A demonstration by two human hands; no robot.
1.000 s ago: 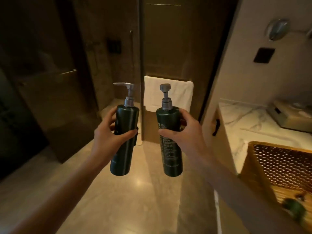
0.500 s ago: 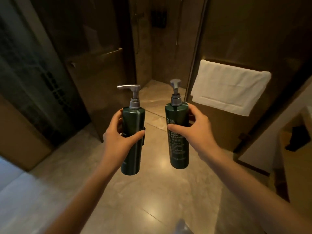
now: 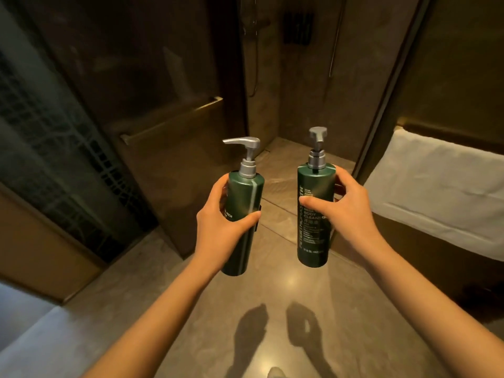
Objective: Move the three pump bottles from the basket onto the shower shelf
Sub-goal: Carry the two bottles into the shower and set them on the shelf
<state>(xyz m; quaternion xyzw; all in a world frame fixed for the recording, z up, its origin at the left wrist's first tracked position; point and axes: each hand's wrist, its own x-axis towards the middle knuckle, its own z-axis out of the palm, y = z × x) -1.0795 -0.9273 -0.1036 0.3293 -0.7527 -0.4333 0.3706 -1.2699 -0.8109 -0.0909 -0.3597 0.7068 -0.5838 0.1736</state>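
Two dark green pump bottles with silver pump heads are held upright in front of me over the tiled floor. My left hand (image 3: 221, 230) grips the left pump bottle (image 3: 245, 197) around its middle, its nozzle pointing left. My right hand (image 3: 346, 211) is closed around the right pump bottle (image 3: 313, 236), whose white label text faces me. The bottles are a hand's width apart. A dark holder (image 3: 298, 27) is mounted high on the shower's back wall. The basket and a third bottle are out of view.
The open shower stall (image 3: 289, 110) lies straight ahead, with a hose hanging on its wall. A glass door with a bar handle (image 3: 171, 120) stands at the left. A white towel (image 3: 441, 192) hangs on the right. Glossy floor tiles (image 3: 272, 309) stretch below.
The view has swung left and moved toward the shower; the counter and basket have left the frame and the towel slid right. Both hands still hold their bottles the same way.
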